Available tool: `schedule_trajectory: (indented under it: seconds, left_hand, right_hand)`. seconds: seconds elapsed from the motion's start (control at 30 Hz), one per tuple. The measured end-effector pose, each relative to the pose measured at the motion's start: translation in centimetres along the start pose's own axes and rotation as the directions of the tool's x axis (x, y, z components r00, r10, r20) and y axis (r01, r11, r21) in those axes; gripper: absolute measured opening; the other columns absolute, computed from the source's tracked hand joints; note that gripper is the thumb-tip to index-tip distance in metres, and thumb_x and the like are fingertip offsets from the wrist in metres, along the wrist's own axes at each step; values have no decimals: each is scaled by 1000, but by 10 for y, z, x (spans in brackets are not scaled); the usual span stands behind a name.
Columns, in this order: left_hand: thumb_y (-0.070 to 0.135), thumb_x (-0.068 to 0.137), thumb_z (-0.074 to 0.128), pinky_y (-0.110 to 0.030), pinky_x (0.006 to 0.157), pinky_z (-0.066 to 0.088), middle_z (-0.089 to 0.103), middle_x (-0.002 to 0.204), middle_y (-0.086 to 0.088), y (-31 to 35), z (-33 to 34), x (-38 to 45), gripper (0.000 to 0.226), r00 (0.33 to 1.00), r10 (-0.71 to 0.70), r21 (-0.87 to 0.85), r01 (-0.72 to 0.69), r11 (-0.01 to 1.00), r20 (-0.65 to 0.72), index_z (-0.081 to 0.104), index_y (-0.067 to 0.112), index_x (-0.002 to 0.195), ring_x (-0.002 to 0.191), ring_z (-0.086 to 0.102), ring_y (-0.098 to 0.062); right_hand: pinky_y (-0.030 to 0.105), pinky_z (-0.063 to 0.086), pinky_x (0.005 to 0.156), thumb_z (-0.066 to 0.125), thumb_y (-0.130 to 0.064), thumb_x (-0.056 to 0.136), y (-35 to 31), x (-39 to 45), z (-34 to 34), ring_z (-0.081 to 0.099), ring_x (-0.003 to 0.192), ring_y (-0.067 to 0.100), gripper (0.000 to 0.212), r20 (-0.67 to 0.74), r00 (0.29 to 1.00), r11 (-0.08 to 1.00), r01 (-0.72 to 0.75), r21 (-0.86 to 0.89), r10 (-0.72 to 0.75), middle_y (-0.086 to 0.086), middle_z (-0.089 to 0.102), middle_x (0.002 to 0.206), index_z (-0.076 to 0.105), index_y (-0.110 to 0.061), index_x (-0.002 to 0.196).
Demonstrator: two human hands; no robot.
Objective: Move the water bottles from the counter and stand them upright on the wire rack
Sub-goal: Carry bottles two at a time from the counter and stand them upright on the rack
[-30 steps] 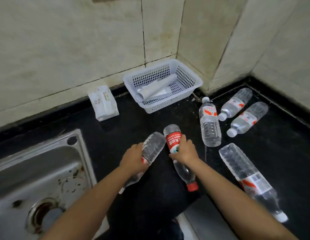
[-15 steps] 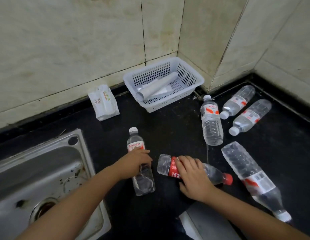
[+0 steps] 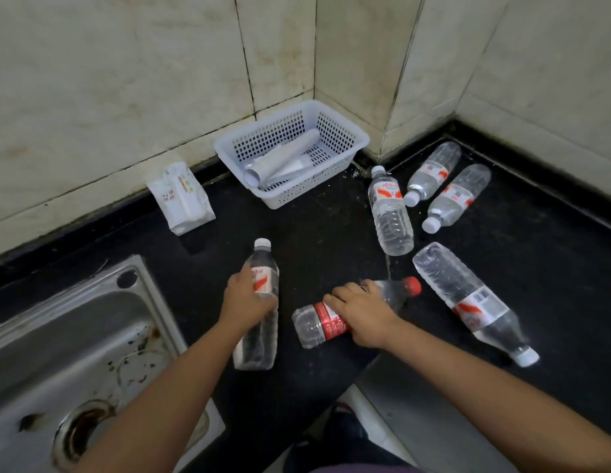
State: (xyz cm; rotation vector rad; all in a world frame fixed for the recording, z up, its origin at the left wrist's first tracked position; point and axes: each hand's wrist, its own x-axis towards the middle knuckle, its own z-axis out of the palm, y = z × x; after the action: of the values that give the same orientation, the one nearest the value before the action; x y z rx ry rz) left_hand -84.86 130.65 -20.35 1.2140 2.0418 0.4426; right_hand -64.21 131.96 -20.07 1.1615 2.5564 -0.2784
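Red-capped bottle (image 3: 334, 319) now cap farther away

Since 1 s ago: both bottles I hold are now down flat on the black counter (image 3: 314, 233), no longer lifted off it. My left hand (image 3: 246, 297) grips the white-capped bottle (image 3: 259, 302) at its label; it's flipped, cap now pointing away toward the wall, base near me. My right hand (image 3: 362, 314) lies over the middle of the red-capped bottle (image 3: 326, 322); it's turned from cap-toward-me to lying crosswise, cap to the right, close to the base of the big bottle (image 3: 467, 295). Compared with 0.5 s ago, the red cap is angled further away from me.
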Motion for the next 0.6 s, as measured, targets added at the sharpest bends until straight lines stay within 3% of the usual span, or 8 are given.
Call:
schedule_trajectory:
  seconds: [0.1, 0.2, 0.27, 0.33, 0.4, 0.43, 0.53, 0.6]
  left_hand:
    - [13, 73, 68, -39, 102, 42, 37, 138, -14, -14, -6, -11, 85, 994, 99, 183, -105, 978, 42, 23, 16, 145, 124, 43, -32]
    - [16, 77, 65, -39, 102, 40, 35, 141, -13, -19, -6, -19, 81, 994, 110, 249, -113, 962, 25, 22, 15, 145, 125, 39, -32]
    - [20, 78, 64, -40, 99, 40, 37, 138, -13, -20, -5, -19, 81, 995, 95, 276, -96, 956, 15, 20, 18, 145, 123, 39, -32]
    - [26, 77, 65, -42, 98, 39, 40, 133, -14, -19, -4, -19, 82, 997, 82, 327, -78, 942, 3, 18, 21, 144, 121, 40, -32]
    - [32, 78, 63, -43, 98, 38, 40, 131, -15, -19, 0, -19, 83, 996, 88, 388, -78, 918, -8, 14, 20, 144, 119, 41, -32]
    - [35, 80, 60, -43, 98, 38, 40, 130, -15, -19, 3, -19, 82, 995, 98, 418, -84, 905, -13, 13, 19, 144, 119, 41, -32]
    - [43, 86, 53, -42, 97, 38, 39, 130, -17, -22, 5, -16, 75, 991, 119, 440, -84, 894, -54, 14, 16, 144, 118, 40, -32]
    - [44, 88, 50, -43, 96, 39, 39, 128, -18, -23, 5, -15, 72, 987, 136, 438, -88, 895, -80, 15, 16, 144, 117, 39, -33]
  right_hand:
    - [51, 21, 107, 65, -5, 73, 2, 11, -4, 43, 129, 25, 64, -90, 961, 965, 257, -53, -261, 7, 50, 135, 45, -16, 133]
    - [52, 14, 112, 61, -13, 81, 0, 14, -10, 37, 135, 23, 46, -35, 956, 956, 293, -4, -293, 3, 51, 136, 53, -19, 126]
    - [45, 16, 112, 52, -18, 88, -1, 11, -13, 37, 133, 20, 33, -12, 985, 981, 174, 80, -174, 0, 52, 133, 58, -19, 120]
    - [41, 26, 107, 47, -20, 90, -5, 13, -14, 40, 127, 22, 29, -146, 984, 973, -73, 217, 106, 3, 53, 130, 60, -14, 116]
    - [44, 34, 102, 51, -29, 90, -11, 20, -16, 34, 128, 28, 40, -189, 853, 834, -390, 391, 487, 9, 40, 137, 50, -10, 126]
    - [46, 36, 102, 55, -33, 88, -14, 25, -16, 29, 130, 31, 53, -119, 777, 728, -508, 460, 618, 13, 29, 144, 39, -10, 133]
    - [48, 38, 102, 64, -34, 83, -20, 37, -13, 20, 134, 37, 86, 119, 622, 462, -683, 565, 774, 21, 6, 151, 7, -13, 145]
    - [46, 41, 99, 64, -34, 83, -19, 42, -10, 22, 132, 37, 90, 127, 587, 437, -714, 547, 800, 23, 11, 146, 3, -15, 146]
